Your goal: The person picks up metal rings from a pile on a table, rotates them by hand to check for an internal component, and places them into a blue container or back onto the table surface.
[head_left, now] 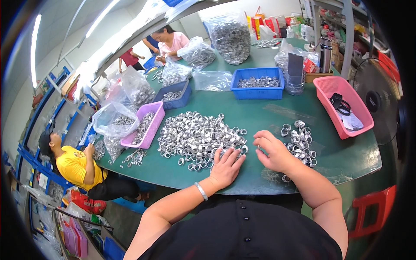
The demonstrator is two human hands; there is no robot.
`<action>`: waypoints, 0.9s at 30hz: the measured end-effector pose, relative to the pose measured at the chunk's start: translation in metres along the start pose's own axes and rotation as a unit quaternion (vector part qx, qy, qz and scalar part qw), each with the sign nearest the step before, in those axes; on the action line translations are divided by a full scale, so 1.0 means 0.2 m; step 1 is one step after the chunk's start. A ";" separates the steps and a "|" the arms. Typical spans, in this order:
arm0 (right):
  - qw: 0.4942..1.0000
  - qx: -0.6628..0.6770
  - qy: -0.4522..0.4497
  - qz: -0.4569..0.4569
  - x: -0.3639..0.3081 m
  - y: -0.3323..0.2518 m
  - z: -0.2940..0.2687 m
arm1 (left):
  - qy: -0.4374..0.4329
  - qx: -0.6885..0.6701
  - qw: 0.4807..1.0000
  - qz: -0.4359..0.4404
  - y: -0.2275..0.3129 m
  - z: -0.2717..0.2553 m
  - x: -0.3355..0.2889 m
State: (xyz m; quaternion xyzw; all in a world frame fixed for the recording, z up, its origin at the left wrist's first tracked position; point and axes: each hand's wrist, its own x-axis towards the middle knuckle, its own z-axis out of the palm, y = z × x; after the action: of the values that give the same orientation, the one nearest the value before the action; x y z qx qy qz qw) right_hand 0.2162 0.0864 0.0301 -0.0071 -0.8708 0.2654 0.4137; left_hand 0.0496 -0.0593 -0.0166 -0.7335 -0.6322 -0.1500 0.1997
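A broad heap of small silver metal rings (195,136) lies on the green table in front of me. My left hand (226,167) rests on the heap's near right edge, fingers spread and touching rings. It is open, and I see nothing gripped in it. Right of the heap, my right hand (275,151) is held just over the table with its fingers curled toward the thumb. A small greyish spot shows between those fingertips, too small to name. Beside that hand lies a smaller group of silver rings (301,141), partly hidden by my right forearm.
A pink basket (321,86) with black-handled scissors stands at the right. Farther back are a blue bin (256,93), a dark grey bin (187,96) and a lilac basket (159,115), all holding metal parts. Stuffed plastic bags (227,39) line the back. A person in yellow (80,167) sits left.
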 end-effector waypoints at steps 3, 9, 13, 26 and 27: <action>1.000 -0.005 0.001 0.000 0.00 0.00 0.00 | -0.006 0.001 1.000 0.000 0.00 0.00 0.00; 1.000 0.006 -0.012 0.010 0.00 0.00 0.00 | -0.015 0.013 1.000 0.000 0.00 0.00 -0.01; 1.000 0.005 -0.016 0.021 0.00 0.01 0.00 | -0.016 0.013 1.000 0.002 0.01 0.00 0.00; 0.999 0.015 -0.035 0.019 0.01 0.00 -0.01 | -0.013 0.004 1.000 0.004 0.01 0.00 0.00; 0.999 0.015 -0.036 0.019 0.01 0.00 -0.01 | -0.013 0.003 1.000 0.005 0.00 0.00 0.00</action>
State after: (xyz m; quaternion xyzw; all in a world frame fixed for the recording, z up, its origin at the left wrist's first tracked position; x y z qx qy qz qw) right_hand 0.2166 0.0876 0.0317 -0.0076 -0.8808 0.2859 0.3773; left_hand 0.0506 -0.0592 -0.0164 -0.7377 -0.6317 -0.1372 0.1945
